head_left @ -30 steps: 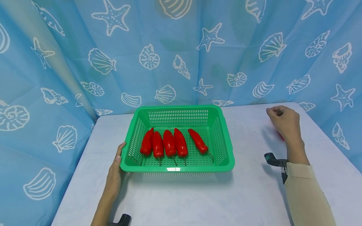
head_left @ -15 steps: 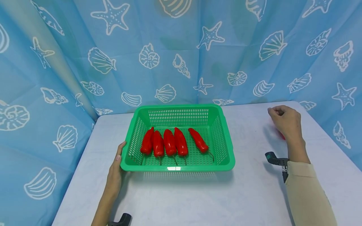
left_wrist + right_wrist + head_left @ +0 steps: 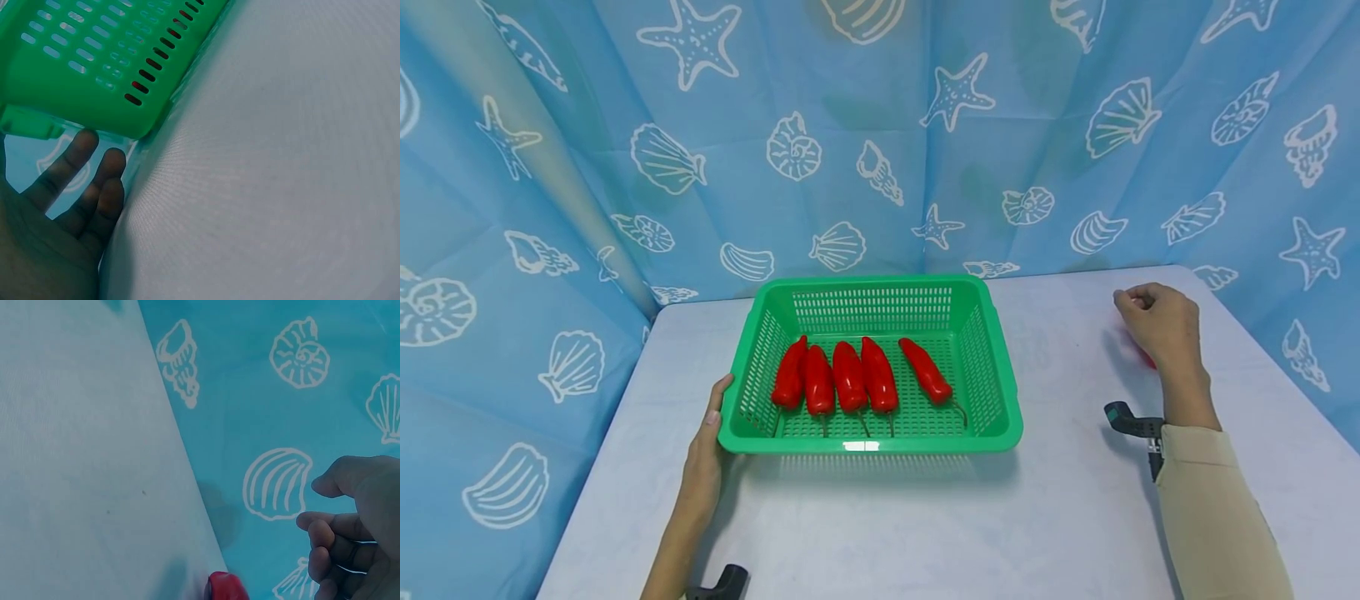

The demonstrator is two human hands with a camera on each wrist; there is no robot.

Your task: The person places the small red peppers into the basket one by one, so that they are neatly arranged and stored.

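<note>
A green plastic basket [image 3: 872,446] with slotted walls holds several red chili peppers [image 3: 818,387], one [image 3: 927,375] apart on the right. At its left front corner, my left hand [image 3: 702,467] rests against the side. In the left wrist view its fingers [image 3: 69,162] are extended and touch the basket near the rim. My right hand [image 3: 1167,325] hovers over the table's far right, fingers loosely bent. Thumb and index finger stand apart with nothing between them in the right wrist view. A glossy red object [image 3: 226,587] lies below that hand, mostly hidden.
A white-covered table [image 3: 925,533] carries the basket. Blue curtains [image 3: 880,100] printed with shells and starfish stand behind and on both sides. Black wrist mounts [image 3: 1131,423] sit on both wrists.
The right hand has drifted very slightly to the right. The left hand, basket and peppers have stayed in place.
</note>
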